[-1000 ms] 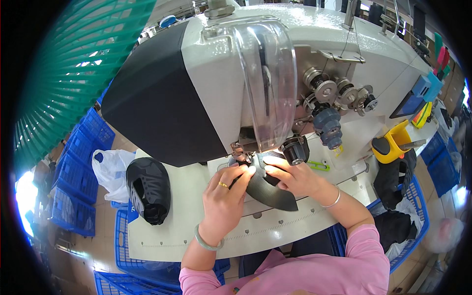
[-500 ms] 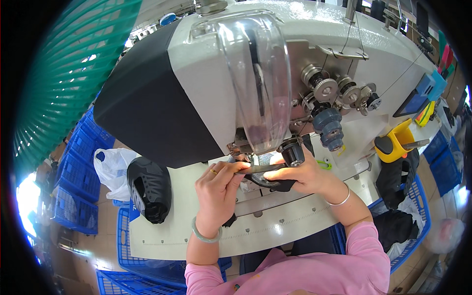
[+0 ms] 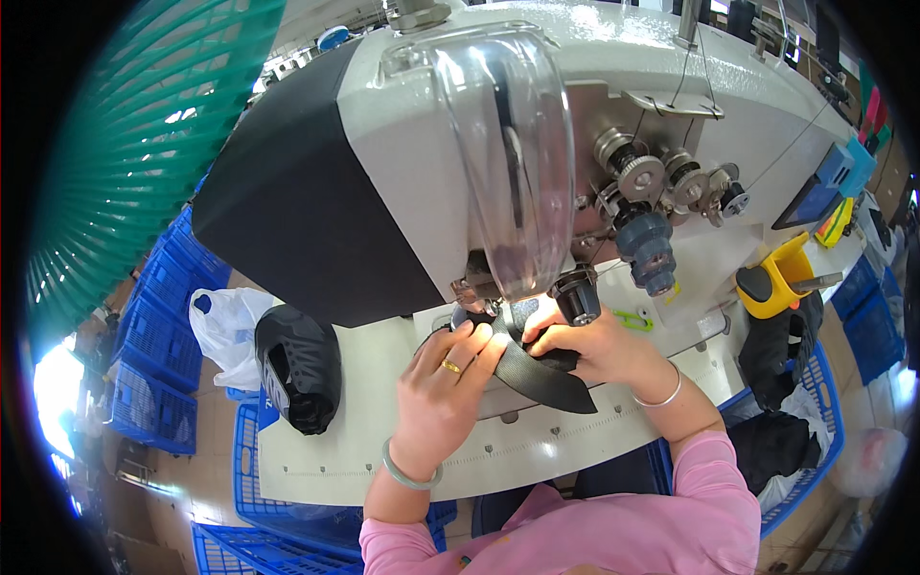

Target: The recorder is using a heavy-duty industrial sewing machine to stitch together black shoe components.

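Observation:
Under the head of a large white sewing machine [image 3: 402, 172], both hands are at a black fabric piece [image 3: 546, 380], perhaps part of a shoe upper. Its smooth, tongue-like end hangs toward me over the bed. My left hand [image 3: 446, 379], with a ring and a jade-coloured bangle, presses its fingers along the piece's left side; the thumb is hidden. My right hand [image 3: 594, 343] grips the piece on the right, thumb and fingers bent together beside the dark round knob [image 3: 577, 295]. The needle area is lit, but fingers and knob hide much of it.
A black shoe upper [image 3: 299, 369] and a white plastic bag [image 3: 230, 331] lie left on the table [image 3: 383, 460]. A yellow holder [image 3: 776, 278] stands right, near a lime-green tool [image 3: 632, 321]. Blue crates [image 3: 153, 402] surround the table; a green fan guard [image 3: 144, 144] is upper left.
The black piece has turned from edge-on to lying flatter, its end now hanging toward me. My left hand has shifted right and forward onto it. My right hand stays close to the needle area.

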The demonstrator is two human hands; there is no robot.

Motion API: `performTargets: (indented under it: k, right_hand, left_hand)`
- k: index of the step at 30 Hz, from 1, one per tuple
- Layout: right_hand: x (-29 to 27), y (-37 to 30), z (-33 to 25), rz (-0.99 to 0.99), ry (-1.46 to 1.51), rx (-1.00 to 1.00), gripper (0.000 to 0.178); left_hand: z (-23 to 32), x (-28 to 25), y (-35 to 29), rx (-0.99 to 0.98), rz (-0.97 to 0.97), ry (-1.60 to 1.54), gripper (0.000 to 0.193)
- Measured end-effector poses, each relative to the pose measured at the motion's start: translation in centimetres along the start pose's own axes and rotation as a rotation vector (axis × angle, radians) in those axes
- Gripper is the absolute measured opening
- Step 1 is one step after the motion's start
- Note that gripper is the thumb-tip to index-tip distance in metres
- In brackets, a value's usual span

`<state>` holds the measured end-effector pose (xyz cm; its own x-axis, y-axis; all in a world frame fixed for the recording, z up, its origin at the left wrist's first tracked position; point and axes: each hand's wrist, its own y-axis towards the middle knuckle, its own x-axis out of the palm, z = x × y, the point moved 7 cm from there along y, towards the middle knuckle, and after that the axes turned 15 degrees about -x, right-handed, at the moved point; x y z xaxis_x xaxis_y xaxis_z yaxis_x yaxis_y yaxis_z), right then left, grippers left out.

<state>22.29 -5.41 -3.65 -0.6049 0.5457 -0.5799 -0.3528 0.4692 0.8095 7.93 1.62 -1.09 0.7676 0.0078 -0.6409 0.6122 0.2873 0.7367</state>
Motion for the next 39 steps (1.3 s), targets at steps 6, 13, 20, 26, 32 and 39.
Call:
performTargets:
  k: [6,13,20,26,32,39]
  right_hand:
    - [0.2,-0.6,-0.2,0.006,-0.07,-0.039,0.028]
    - [0.0,-0.4,0.3,0.064,-0.071,-0.039,0.035]
    - [0.0,-0.6,0.8,0.079,-0.122,-0.003,0.035]
    - [-0.2,-0.2,0.4,0.073,-0.212,-0.079,0.041]
    - [0.1,0.8,-1.4,-0.058,-0.452,-0.142,0.05]
    - [0.2,0.6,-1.5,0.006,-0.338,-0.035,0.028]
  left_hand:
    - [0.4,0.0,0.1,0.009,0.006,0.025,0.03]
    - [0.0,0.3,0.4,-0.016,0.004,0.013,0.033]
    - [0.0,0.5,1.0,-0.029,0.016,0.017,0.033]
    - [-0.2,0.4,0.6,-0.002,0.057,-0.009,0.028]
    - [-2.8,0.7,0.9,-0.306,0.031,-0.27,0.027]
    - [-0.3,0.3,0.1,-0.141,0.074,-0.041,0.033]
